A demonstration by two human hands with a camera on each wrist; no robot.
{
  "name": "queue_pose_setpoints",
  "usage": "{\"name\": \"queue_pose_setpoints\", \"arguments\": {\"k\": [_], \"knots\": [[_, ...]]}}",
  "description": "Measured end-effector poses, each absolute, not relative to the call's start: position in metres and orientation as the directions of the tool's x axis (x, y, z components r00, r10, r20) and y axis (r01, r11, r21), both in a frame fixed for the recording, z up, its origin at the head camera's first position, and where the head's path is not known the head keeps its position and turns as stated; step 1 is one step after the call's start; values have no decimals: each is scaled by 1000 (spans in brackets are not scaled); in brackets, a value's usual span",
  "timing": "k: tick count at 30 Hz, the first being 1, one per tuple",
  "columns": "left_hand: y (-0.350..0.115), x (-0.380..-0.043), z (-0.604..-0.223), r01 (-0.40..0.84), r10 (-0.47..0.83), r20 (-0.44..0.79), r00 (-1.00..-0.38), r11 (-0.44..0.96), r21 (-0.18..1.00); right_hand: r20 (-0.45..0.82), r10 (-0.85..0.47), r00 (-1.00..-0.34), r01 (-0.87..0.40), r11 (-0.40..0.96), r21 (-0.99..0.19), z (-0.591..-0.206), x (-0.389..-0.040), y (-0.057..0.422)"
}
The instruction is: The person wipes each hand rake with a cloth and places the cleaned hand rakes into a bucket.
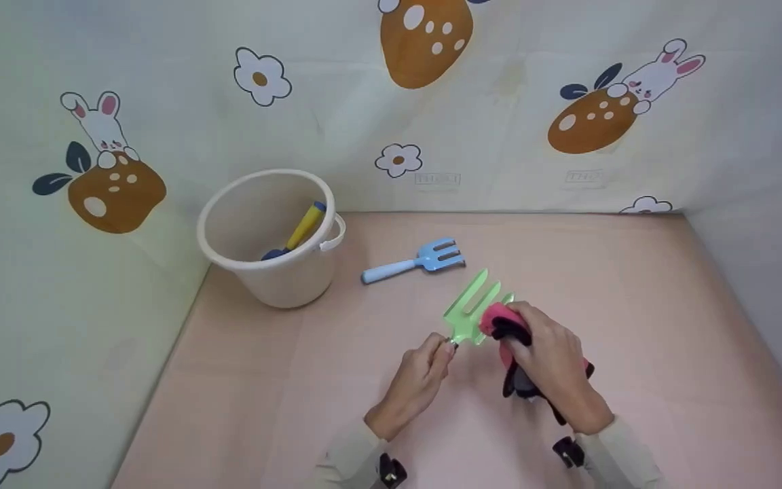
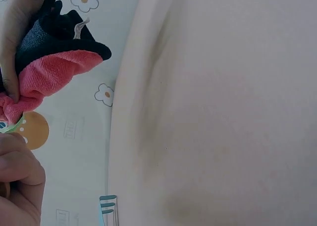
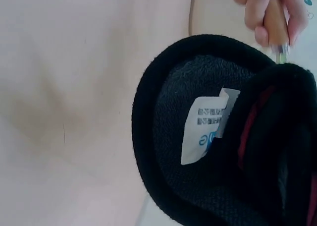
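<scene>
My left hand (image 1: pixel 415 384) grips the wooden handle (image 3: pixel 276 23) of a light green garden hand fork (image 1: pixel 462 316), its tines pointing up and away from me. My right hand (image 1: pixel 554 353) holds a bunched pink-and-black cloth (image 1: pixel 520 380) against the fork's right side, covering part of the outer tine. In the right wrist view the cloth shows a black edging, a dark grey terry face and a white label (image 3: pixel 203 129). On the table beyond lies a smaller blue hand fork (image 1: pixel 418 261), touched by neither hand.
A cream bucket (image 1: pixel 289 282) with a side handle stands at the back left. Inside it leans a tool with a yellow grip (image 1: pixel 306 225) and blue ends. The pink-beige tabletop (image 1: pixel 241 407) is bordered by printed panels (image 1: pixel 499 122) at the back and both sides.
</scene>
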State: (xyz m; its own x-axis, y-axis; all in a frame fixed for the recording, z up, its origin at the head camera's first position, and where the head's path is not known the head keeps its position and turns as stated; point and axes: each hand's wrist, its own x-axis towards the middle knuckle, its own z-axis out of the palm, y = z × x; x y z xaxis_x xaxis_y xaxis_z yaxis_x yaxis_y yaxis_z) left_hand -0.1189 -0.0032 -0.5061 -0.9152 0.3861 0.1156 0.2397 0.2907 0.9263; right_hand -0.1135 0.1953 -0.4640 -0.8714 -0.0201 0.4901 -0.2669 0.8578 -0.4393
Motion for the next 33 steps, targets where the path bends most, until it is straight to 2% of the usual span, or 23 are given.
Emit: {"name": "queue_pose_setpoints", "arguments": {"k": [7,12,19,22,27,33], "knots": [[-7,-119,-506,218,391,83,-917,316,923,488,52,-871,-224,843,-489,-463,-124,203],[-8,-120,-504,248,395,89,-914,373,894,475,112,-873,-185,824,-535,-464,-128,210],[-13,-124,-507,238,385,59,-921,435,869,512,194,-837,-171,795,-582,-459,-124,214],[-14,-126,-507,204,380,35,-924,416,886,537,143,-831,-246,772,-586,-458,-116,207],[-11,-124,-503,178,389,17,-921,381,907,572,-10,-820,-371,771,-517,-464,-108,187],[-6,-119,-497,228,396,71,-916,366,902,552,-155,-819,-452,767,-455,-473,-101,168]]}}
